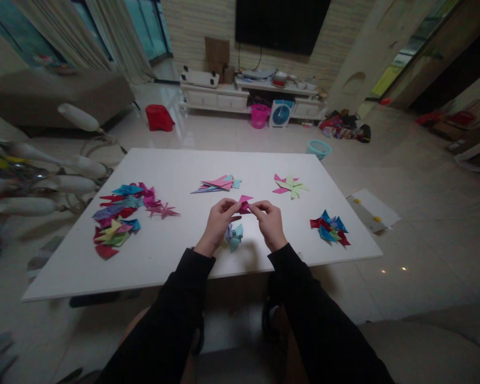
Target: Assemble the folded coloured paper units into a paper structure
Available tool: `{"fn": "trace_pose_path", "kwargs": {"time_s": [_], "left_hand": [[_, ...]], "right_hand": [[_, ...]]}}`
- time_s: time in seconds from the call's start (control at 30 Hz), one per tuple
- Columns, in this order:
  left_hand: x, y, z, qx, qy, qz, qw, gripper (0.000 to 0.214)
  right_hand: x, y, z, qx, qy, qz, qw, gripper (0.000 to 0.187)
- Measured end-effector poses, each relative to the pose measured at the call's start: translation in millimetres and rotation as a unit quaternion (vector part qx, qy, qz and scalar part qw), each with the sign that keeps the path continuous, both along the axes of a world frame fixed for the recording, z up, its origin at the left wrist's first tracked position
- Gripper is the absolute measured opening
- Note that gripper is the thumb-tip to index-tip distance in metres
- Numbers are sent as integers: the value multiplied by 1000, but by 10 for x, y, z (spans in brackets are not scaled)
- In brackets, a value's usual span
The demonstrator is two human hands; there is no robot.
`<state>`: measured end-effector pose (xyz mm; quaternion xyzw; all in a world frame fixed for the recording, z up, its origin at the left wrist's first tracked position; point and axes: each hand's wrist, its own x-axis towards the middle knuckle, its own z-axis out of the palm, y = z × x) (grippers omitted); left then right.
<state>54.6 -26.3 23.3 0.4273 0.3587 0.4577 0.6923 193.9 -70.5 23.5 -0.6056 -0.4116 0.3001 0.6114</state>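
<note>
Pink folded paper piece (245, 203), seemingly pointed

— How much of the small pink folded paper piece (245, 202) shows?
— Only its upper corner; the pinching fingertips of the left hand (219, 221) and the right hand (270, 224) cover the rest.
— And the pale blue and lilac folded papers (234, 238) below them?
— Partly behind the hands; their number cannot be told. The black wall screen (280, 24) is cut by the top edge.

A dark television (282, 24) hangs above a white cabinet (232, 98); glossy pale floor (424, 240), curtains (104, 37) at left.
</note>
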Motion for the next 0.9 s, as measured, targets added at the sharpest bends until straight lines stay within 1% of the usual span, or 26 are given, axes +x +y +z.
{"fn": "trace_pose_path", "kwargs": {"time_s": [0.23,0.57,0.73,0.9], "left_hand": [[-45,-12,13,-3,19,-4,1000,38],[28,-23,15,0,20,-9,1000,44],[-22,-35,21,3,26,2,1000,45],[-102,-76,78,-9,23,3,1000,40]], "right_hand": [[-10,-16,18,7,0,3,1000,17],[-16,-12,6,-5,-4,5,1000,17],[-31,-9,-8,0,2,9,1000,17],[-36,-11,20,7,-17,0,1000,17]]}}
